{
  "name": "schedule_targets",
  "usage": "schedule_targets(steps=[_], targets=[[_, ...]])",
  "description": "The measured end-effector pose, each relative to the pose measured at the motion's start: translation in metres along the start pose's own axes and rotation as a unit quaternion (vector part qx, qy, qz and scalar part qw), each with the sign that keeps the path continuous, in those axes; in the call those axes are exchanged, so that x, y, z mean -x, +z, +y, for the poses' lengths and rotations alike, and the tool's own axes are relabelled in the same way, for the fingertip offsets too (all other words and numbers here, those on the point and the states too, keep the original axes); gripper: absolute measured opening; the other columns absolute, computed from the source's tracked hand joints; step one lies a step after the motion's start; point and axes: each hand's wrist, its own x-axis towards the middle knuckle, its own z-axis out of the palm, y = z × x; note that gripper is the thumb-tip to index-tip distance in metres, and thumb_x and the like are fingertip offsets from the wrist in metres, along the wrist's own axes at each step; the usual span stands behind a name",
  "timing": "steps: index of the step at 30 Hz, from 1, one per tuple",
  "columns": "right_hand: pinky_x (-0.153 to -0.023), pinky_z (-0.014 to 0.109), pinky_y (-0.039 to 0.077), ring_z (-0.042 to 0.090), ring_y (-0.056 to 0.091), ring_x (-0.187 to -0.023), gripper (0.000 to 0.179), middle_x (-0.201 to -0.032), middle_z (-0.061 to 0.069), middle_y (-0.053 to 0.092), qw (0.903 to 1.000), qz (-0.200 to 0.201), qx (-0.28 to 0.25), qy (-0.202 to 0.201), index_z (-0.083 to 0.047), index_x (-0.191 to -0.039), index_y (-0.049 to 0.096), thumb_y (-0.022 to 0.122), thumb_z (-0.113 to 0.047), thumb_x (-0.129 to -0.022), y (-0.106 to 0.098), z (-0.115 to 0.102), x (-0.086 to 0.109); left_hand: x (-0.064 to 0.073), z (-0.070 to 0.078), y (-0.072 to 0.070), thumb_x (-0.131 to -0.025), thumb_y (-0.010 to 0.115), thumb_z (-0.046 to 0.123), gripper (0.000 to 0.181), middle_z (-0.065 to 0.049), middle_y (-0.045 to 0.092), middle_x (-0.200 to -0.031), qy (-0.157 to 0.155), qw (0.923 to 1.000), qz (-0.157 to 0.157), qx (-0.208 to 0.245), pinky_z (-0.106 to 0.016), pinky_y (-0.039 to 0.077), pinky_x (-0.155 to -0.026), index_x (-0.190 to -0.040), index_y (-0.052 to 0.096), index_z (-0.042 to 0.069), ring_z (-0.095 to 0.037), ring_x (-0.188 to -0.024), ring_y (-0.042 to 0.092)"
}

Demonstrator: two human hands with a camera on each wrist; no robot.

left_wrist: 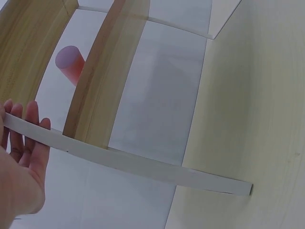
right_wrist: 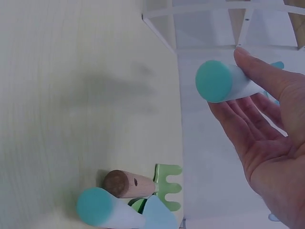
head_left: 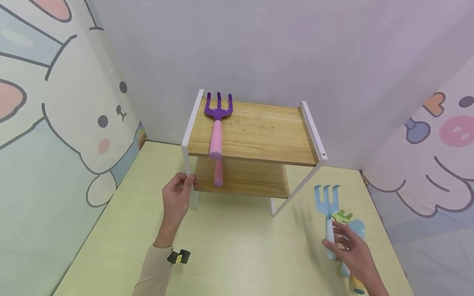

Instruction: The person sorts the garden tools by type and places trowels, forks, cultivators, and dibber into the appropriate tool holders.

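Observation:
A two-tier wooden shelf (head_left: 272, 131) with a white frame stands against the back. My left hand (head_left: 175, 199) holds its left front post (left_wrist: 121, 160), with fingers showing behind the post in the left wrist view. My right hand (head_left: 353, 250) grips a light blue garden fork (head_left: 327, 207) by its pale handle, tines up, at the right of the shelf. In the right wrist view the handle's teal end (right_wrist: 213, 81) faces the camera. On the top board lies a purple garden fork (head_left: 218, 113) with a pink handle. Another pink handle (head_left: 218, 174) juts from the lower tier.
Below and beside my right hand, more garden tools lie together on the table (head_left: 237, 255): a green fork (right_wrist: 167, 188) with a wooden handle and a light blue shovel (head_left: 357, 228). Printed cloth walls (head_left: 259, 53) enclose the back and both sides.

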Motion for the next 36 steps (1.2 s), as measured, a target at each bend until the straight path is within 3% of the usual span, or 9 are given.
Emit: schedule_targets(steps=[6,12,23,32,36], targets=[[-0.067,0.031,0.063,0.004,0.069,-0.093,0.061,-0.116,-0.002,0.068,0.9993,0.013,-0.027,-0.021,-0.007,-0.139,0.057,0.085,-0.017,-0.087,0.001,-0.012,0.013,0.001,0.001,-0.001,-0.101,0.061,-0.004,0.018,-0.026,0.069,-0.088,-0.004,1.0000,-0.001,0.000,-0.027,0.061,-0.078,-0.089,0.060,-0.017,-0.020,-0.075,0.072],[-0.074,0.025,0.062,0.000,0.067,-0.096,0.058,-0.117,-0.016,0.064,0.9979,0.026,-0.028,-0.052,-0.005,-0.136,0.058,0.085,-0.010,-0.085,0.005,-0.020,0.022,0.000,0.002,-0.001,-0.101,0.061,-0.003,0.019,-0.026,0.069,-0.089,-0.010,0.9999,0.003,-0.003,-0.026,0.061,-0.078,-0.088,0.059,-0.017,-0.019,-0.074,0.072],[-0.077,0.025,0.062,0.001,0.068,-0.100,0.058,-0.119,-0.013,0.066,0.9956,0.021,-0.033,-0.085,-0.007,-0.135,0.059,0.085,-0.006,-0.084,0.009,-0.039,0.035,0.001,0.000,-0.001,-0.101,0.060,-0.005,0.018,-0.026,0.068,-0.088,0.002,1.0000,-0.001,-0.001,-0.026,0.061,-0.076,-0.088,0.059,-0.018,-0.018,-0.075,0.072],[-0.075,0.029,0.063,0.005,0.070,-0.099,0.056,-0.114,0.006,0.072,0.9936,0.007,-0.029,-0.109,-0.009,-0.133,0.061,0.086,-0.006,-0.083,0.013,-0.056,0.036,0.000,-0.001,-0.001,-0.101,0.060,-0.004,0.018,-0.027,0.067,-0.088,0.004,1.0000,-0.002,-0.008,-0.025,0.061,-0.076,-0.089,0.060,-0.017,-0.019,-0.074,0.072],[-0.075,0.028,0.063,0.006,0.071,-0.097,0.056,-0.112,0.003,0.071,0.9916,0.002,-0.033,-0.125,-0.010,-0.132,0.063,0.087,-0.004,-0.081,0.016,-0.061,0.035,0.000,-0.002,-0.002,-0.102,0.060,-0.003,0.019,-0.028,0.068,-0.088,0.001,0.9998,0.001,-0.018,-0.024,0.061,-0.076,-0.088,0.060,-0.016,-0.018,-0.074,0.072]])
